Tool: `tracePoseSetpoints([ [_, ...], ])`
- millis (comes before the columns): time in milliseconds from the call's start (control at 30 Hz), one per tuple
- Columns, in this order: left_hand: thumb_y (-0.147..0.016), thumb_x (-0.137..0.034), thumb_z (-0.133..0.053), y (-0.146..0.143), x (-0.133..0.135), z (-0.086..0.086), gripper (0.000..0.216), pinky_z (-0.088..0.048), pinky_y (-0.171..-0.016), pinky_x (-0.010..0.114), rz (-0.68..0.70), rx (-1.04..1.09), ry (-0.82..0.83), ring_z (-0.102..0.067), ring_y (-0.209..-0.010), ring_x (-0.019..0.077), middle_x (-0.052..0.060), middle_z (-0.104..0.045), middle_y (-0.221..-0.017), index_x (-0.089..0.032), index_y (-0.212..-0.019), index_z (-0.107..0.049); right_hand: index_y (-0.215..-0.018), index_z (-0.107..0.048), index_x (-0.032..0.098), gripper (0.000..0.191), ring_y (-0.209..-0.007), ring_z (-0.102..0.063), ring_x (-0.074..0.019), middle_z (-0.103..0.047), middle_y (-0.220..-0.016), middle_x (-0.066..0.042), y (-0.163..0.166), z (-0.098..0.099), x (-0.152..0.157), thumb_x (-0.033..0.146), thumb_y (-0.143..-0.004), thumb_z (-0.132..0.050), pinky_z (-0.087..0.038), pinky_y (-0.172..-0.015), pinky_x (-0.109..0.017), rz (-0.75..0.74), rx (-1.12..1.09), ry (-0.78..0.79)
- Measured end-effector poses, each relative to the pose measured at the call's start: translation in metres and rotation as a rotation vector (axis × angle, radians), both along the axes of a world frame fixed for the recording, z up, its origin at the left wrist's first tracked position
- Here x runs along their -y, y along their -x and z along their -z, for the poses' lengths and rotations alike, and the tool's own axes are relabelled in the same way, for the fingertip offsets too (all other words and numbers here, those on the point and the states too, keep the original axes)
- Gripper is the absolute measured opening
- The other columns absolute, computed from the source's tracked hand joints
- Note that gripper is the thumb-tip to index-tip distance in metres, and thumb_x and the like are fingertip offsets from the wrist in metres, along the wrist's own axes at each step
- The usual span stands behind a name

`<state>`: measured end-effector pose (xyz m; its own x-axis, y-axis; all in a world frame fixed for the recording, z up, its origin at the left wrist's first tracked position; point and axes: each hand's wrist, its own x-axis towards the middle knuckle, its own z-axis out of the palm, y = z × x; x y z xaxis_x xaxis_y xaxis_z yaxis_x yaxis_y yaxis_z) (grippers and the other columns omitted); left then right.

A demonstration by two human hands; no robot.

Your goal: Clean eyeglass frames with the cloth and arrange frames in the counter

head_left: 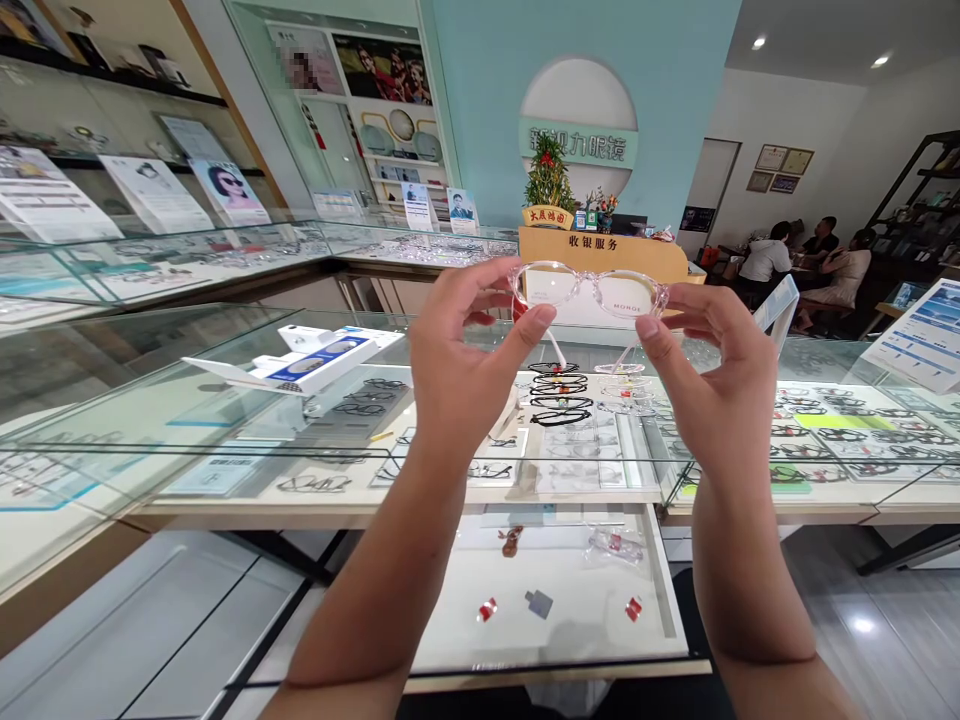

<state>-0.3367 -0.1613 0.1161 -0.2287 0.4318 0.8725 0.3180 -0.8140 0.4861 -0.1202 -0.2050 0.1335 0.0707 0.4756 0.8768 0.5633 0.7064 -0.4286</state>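
Note:
I hold a pair of clear-framed glasses [589, 290] up at chest height, lenses facing me. My left hand [461, 365] pinches the left end of the frame between thumb and fingers. My right hand [716, 380] pinches the right end the same way. The temples hang down behind the frame. Below the glasses lies a glass display counter [480, 450] with rows of dark and clear frames [561, 395] inside.
A pulled-out white tray [555, 600] under the counter holds small red tags and a clear bag. White and blue boxes [307, 365] lie on the glass at left. A cashier desk [600, 250] stands behind. Several people sit at the far right [802, 260].

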Motion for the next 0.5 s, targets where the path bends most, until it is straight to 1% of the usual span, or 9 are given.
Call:
tracePoseSetpoints([
  [67,-0.088,-0.049,-0.092,0.001,-0.002,0.000,0.039,-0.063,-0.087,0.039,0.016,0.012,0.003,-0.076,-0.097,0.0197,0.004,-0.079,-0.114,-0.032,-0.122,-0.083,-0.119,-0.075,0.031,0.021,-0.101,-0.077,-0.0231,-0.081,-0.116,-0.004,0.001,0.000,0.002,0.046,-0.103,-0.075,-0.063,-0.095,-0.045,0.007,0.005,-0.011],
  [167,-0.087,-0.053,-0.092,0.003,-0.004,0.001,0.042,-0.063,-0.085,0.038,0.045,0.019,0.021,-0.077,-0.094,0.0196,0.004,-0.080,-0.114,-0.033,-0.122,-0.083,-0.117,-0.075,0.031,0.018,-0.100,-0.077,-0.0236,-0.080,-0.114,-0.004,0.004,-0.002,0.005,0.041,-0.102,-0.075,-0.063,-0.094,-0.046,0.008,0.000,-0.018],
  [300,-0.088,-0.056,-0.091,0.007,-0.008,0.004,0.044,-0.064,-0.085,0.037,0.089,0.000,0.045,-0.078,-0.099,0.0216,0.004,-0.080,-0.119,-0.034,-0.125,-0.081,-0.110,-0.075,0.029,0.014,-0.096,-0.076,-0.0236,-0.081,-0.111,-0.005,0.007,-0.005,0.009,0.037,-0.100,-0.078,-0.064,-0.093,-0.048,0.019,-0.031,-0.040],
  [367,-0.088,-0.053,-0.092,0.008,-0.011,0.005,0.044,-0.064,-0.083,0.037,0.098,-0.011,0.032,-0.078,-0.099,0.0217,0.004,-0.080,-0.120,-0.034,-0.126,-0.080,-0.112,-0.075,0.030,0.014,-0.099,-0.077,-0.0249,-0.080,-0.113,-0.006,0.007,-0.004,0.009,0.036,-0.100,-0.077,-0.064,-0.093,-0.049,0.022,-0.017,-0.042],
  [500,-0.088,-0.050,-0.093,0.006,-0.011,0.006,0.044,-0.063,-0.084,0.037,0.103,-0.015,0.018,-0.079,-0.103,0.0232,0.004,-0.081,-0.120,-0.034,-0.127,-0.080,-0.123,-0.075,0.035,0.021,-0.109,-0.076,-0.0271,-0.079,-0.120,-0.006,0.005,-0.002,0.009,0.040,-0.103,-0.073,-0.064,-0.096,-0.051,0.021,0.010,-0.024],
])
